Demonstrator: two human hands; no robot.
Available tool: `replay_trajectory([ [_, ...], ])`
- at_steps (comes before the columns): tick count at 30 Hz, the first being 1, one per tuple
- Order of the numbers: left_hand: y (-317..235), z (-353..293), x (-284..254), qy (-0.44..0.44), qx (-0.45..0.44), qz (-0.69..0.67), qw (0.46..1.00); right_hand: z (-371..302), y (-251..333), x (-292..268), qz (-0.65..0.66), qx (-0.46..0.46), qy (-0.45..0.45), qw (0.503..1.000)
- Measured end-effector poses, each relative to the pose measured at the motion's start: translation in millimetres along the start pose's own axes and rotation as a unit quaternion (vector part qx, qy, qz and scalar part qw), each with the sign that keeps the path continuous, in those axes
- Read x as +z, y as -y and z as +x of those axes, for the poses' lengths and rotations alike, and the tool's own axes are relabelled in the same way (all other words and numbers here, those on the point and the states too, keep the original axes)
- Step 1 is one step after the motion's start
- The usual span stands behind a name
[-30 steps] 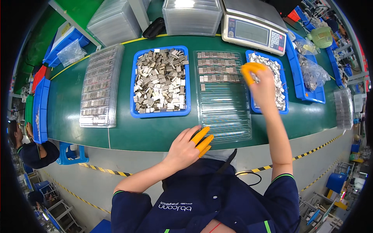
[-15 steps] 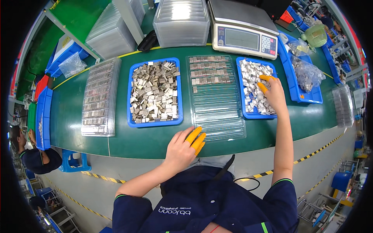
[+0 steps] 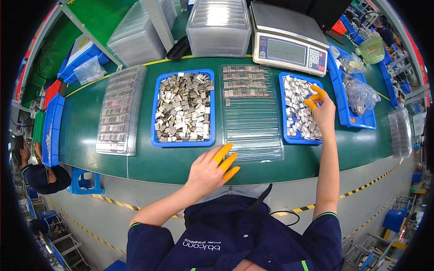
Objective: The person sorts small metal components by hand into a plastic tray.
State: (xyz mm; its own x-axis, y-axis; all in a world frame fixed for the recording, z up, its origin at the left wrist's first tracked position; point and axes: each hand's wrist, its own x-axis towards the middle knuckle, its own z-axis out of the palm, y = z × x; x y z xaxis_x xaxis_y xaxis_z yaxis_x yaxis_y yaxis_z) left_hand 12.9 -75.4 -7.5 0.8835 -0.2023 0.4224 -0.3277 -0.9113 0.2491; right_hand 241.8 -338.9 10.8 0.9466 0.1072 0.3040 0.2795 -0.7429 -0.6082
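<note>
My left hand (image 3: 210, 166), with yellow finger cots, has its fingers spread at the near-left corner of a clear ribbed plastic tray (image 3: 253, 128). Rows of small metal-cased parts (image 3: 245, 84) fill the tray's far end, with one part alone in the row below. Over the right-hand blue bin (image 3: 302, 142), my right hand (image 3: 323, 110) has its cot-covered fingers bent and apart. I see nothing between them. White and silvery small parts (image 3: 299, 101) are heaped in that bin. Left of the tray, another blue bin (image 3: 183, 144) holds silvery metal pieces (image 3: 183, 108).
Filled clear trays (image 3: 120, 110) are stacked at the left. Behind stand stacks of clear trays (image 3: 218, 38) and a digital scale (image 3: 289, 52). A blue bin with plastic bags (image 3: 359, 92) lies far right. A person (image 3: 45, 176) sits at the left near a blue stool (image 3: 86, 181).
The whole view has shifted slightly. My right hand has drawn a little to the right over its bin, with its fingers more bent. My left hand stays by the tray corner, its fingers more spread.
</note>
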Motion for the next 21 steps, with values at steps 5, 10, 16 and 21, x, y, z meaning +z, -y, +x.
replay_trajectory([
  [5, 56, 29, -30, -0.085, -0.119, 0.003, 0.989, 4, -11, -2, 0.027, 0.020, 0.001, 0.999],
  [10, 115, 86, -27, -0.059, -0.135, -0.008, 0.989, 6, -12, 6, 0.067, 0.049, 0.027, 0.996],
  [16, 138, 107, -1, 0.014, -0.080, -0.018, 0.997, 0, -14, 8, 0.118, 0.041, -0.037, 0.992],
  [21, 144, 94, -2, -0.066, -0.020, 0.043, 0.997, -3, -20, 5, 0.117, 0.038, -0.008, 0.992],
])
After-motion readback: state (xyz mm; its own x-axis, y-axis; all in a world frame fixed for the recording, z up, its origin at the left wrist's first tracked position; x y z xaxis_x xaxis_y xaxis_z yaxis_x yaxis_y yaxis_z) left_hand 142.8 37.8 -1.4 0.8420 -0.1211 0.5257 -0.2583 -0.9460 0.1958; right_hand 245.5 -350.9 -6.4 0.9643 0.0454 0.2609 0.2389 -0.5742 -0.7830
